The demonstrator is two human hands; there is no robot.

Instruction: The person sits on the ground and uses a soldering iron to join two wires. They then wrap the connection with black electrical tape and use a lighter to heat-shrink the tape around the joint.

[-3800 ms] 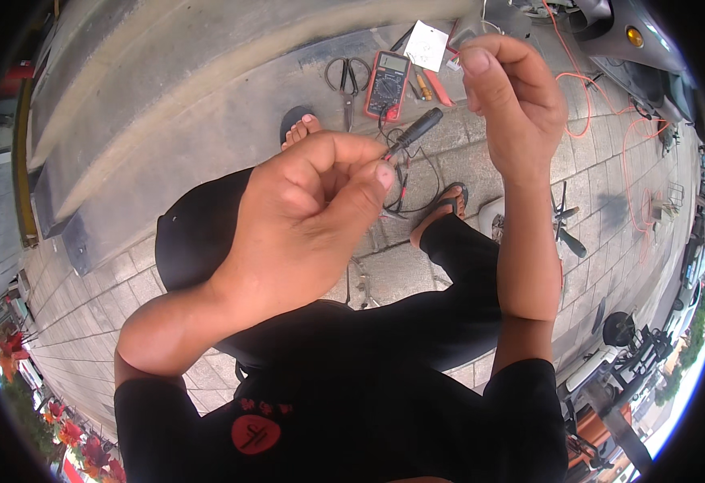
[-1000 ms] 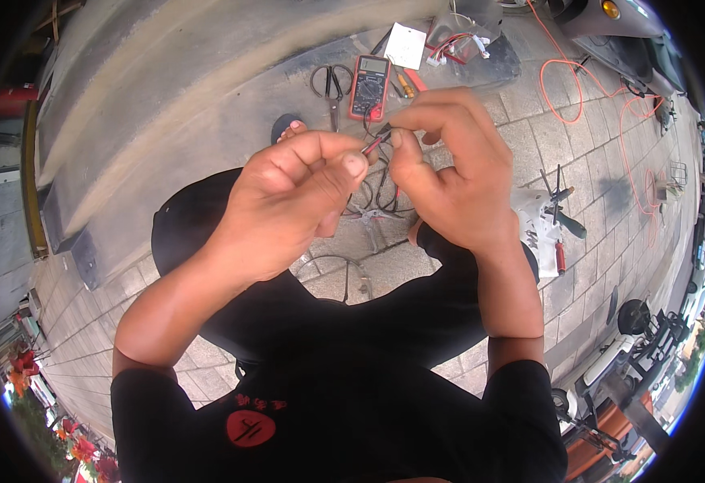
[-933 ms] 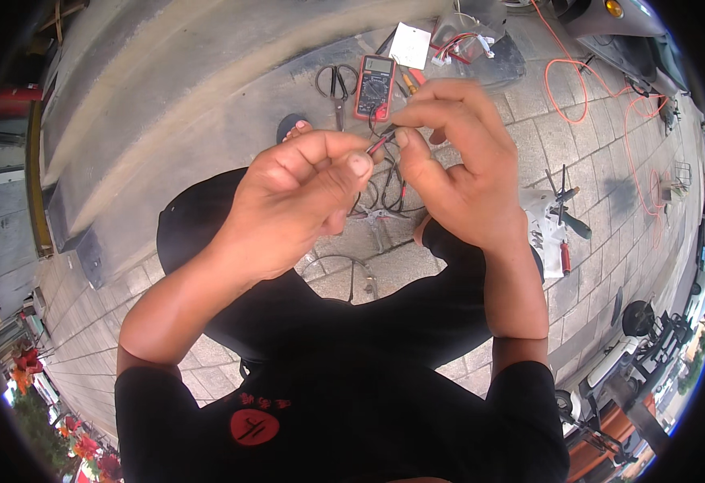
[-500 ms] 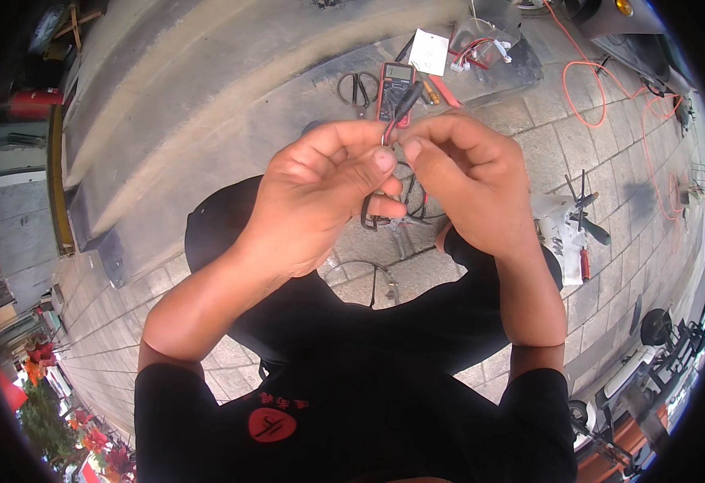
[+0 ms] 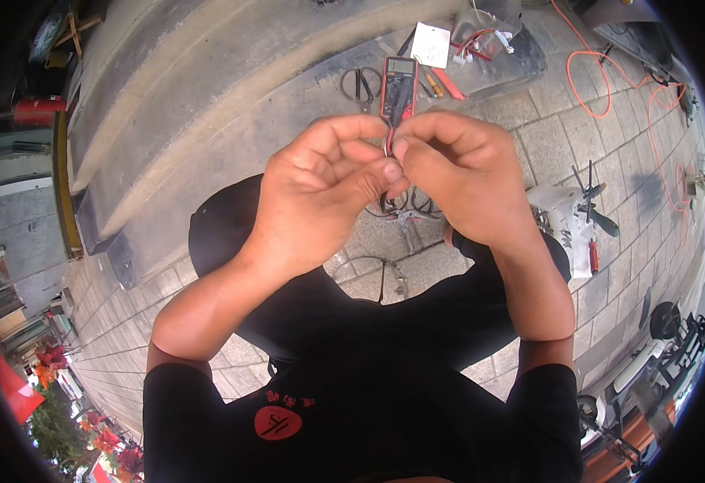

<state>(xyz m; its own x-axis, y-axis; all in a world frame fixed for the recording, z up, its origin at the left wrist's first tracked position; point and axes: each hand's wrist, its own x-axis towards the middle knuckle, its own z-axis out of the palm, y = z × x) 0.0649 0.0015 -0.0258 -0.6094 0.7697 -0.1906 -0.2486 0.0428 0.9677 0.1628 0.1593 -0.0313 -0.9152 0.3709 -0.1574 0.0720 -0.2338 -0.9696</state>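
Observation:
Fingertips almost meeting, both my hands are raised in front of my knees around a thin cable [image 5: 389,142] with red, black and pale wires. My left hand [image 5: 312,193] pinches its lower part between thumb and fingers. Just above and to the right, my right hand [image 5: 469,177] pinches the same wires. The cable's dark upper end overlaps the multimeter [image 5: 401,69], a red-and-black one lying beyond my hands. Below my fingers, grey-jawed pliers [image 5: 405,224] lie on the paving among dark leads. My fingertips partly hide the wire ends.
Black-handled scissors [image 5: 360,85] lie left of the multimeter. To its right are a white card [image 5: 431,45], a red tool [image 5: 447,84] and a bag of wires [image 5: 485,42]. An orange cord [image 5: 587,105] loops across the paving. More tools rest on white plastic [image 5: 566,233] at right.
The cable's dark upper end has swung more upright, over the multimeter. My right hand has shifted slightly left. The whole view has drifted a little.

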